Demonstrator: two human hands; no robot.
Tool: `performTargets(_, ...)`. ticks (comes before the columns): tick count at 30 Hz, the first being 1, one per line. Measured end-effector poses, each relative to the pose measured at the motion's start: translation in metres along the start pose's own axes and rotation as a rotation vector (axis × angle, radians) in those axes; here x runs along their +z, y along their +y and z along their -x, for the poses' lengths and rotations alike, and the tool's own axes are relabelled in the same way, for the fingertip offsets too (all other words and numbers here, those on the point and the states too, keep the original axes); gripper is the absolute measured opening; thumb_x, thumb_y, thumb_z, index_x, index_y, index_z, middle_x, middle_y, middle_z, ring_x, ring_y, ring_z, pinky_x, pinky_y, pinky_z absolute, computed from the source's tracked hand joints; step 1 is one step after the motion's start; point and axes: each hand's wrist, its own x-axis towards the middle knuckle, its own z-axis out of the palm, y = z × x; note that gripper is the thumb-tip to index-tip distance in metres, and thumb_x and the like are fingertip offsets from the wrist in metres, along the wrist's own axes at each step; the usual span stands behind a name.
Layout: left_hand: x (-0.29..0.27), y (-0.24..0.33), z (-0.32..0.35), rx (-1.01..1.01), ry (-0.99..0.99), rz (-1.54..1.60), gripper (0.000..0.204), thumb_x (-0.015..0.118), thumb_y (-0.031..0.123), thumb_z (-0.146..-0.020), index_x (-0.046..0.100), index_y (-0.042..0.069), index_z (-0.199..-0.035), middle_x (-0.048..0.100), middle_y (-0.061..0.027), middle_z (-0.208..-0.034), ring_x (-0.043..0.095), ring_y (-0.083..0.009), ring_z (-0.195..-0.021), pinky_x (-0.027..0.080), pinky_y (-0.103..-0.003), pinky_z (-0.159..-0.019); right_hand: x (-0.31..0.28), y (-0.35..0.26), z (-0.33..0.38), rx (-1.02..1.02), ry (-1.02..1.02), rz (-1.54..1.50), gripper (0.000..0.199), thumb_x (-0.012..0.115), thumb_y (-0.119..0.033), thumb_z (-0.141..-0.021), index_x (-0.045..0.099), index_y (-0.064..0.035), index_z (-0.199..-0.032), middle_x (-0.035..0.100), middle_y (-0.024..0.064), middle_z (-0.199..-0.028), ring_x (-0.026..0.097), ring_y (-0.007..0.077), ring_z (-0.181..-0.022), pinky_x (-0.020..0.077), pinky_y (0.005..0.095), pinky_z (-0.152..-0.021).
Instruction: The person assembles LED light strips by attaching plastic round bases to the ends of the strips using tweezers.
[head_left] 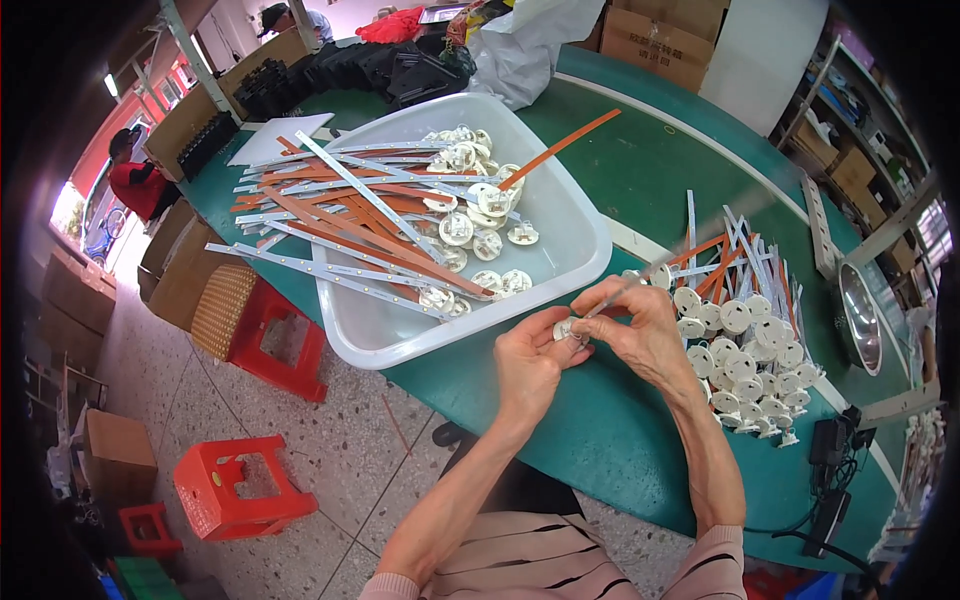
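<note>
Strong light is pouring in between nine and ten o'clock, where the opening (pixel 70 208) is washing out, and a window (pixel 935 232) is glowing near three. Even light is falling across the green table (pixel 600 440). The steel bowl (pixel 862 318) is glinting at three o'clock. Toward two, the held strip (pixel 700 238) is smearing into blur. Fisheye distortion is bending edges inside a blackening rim.

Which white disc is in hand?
The white disc pinched by the left hand, with the right hand close against it; the other discs lie in the tub or on the green table.
</note>
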Motion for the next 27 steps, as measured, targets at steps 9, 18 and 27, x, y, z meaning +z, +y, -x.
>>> performTargets(9,-0.001,-0.002,0.003,0.026,0.021,0.015,0.031,0.058,-0.009,-0.083,0.051,-0.013,-0.113,0.064,-0.0193,-0.095,0.065,-0.0207,-0.085,0.059,-0.031,-0.071,0.003,-0.001,0.000,0.117,-0.053,-0.002,0.006,0.069,0.001,-0.067,0.065,0.0012,-0.073,0.064,0.0059,-0.065,0.060,0.0112,-0.064,0.0472,0.0254,-0.061)
performTargets(18,0.001,0.004,0.007,0.023,0.031,-0.025,0.035,0.056,-0.012,-0.080,0.050,-0.011,-0.115,0.065,-0.0182,-0.089,0.065,-0.0197,-0.081,0.059,-0.030,-0.068,0.007,0.003,0.002,0.174,-0.072,-0.012,0.006,0.068,0.002,-0.067,0.063,0.0019,-0.071,0.062,0.0047,-0.063,0.058,0.0098,-0.061,0.0463,0.0249,-0.058)
performTargets(27,0.001,0.003,0.005,0.042,0.018,-0.022,0.039,0.056,-0.014,-0.079,0.050,-0.010,-0.116,0.065,-0.0182,-0.088,0.066,-0.0211,-0.080,0.060,-0.031,-0.068,0.008,0.004,0.001,0.183,-0.063,-0.052,0.005,0.065,0.005,-0.067,0.062,0.0023,-0.071,0.061,0.0047,-0.063,0.058,0.0095,-0.062,0.0466,0.0250,-0.055)
